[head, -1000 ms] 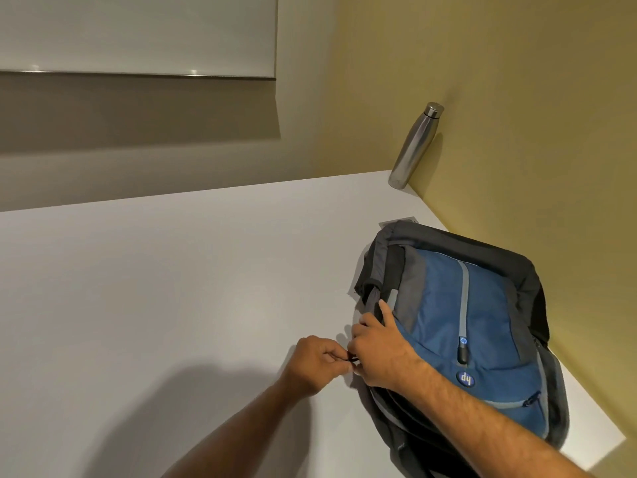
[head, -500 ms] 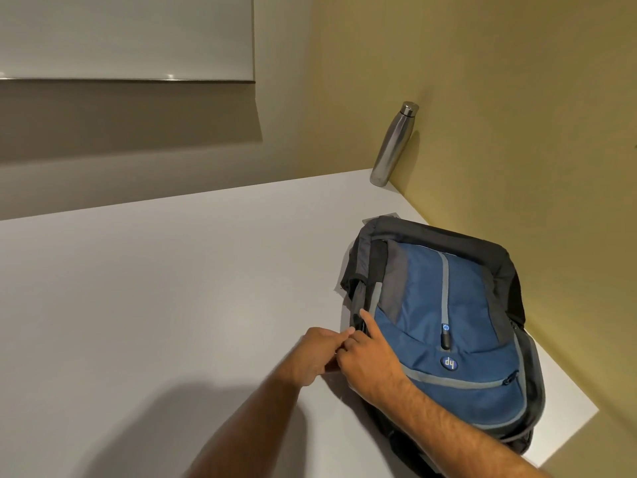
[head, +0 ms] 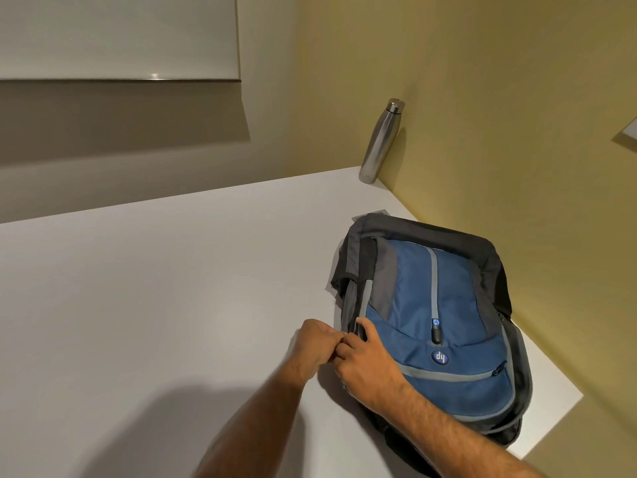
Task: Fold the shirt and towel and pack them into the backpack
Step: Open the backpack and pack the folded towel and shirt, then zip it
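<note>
Backpack [head: 444,315] flat on desk [head: 155,288], right side. Left hand [head: 315,350] and right hand [head: 365,365] meeting at its left edge, fingers curled, apparently pinching zipper there. Bottle [head: 381,141] far right.

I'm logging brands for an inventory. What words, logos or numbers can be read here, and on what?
"dy", as it reads from this angle: round blue badge on the backpack front.
Small round logo on the zipper pull: too small to read.
Steel bottle: no readable text.
</note>
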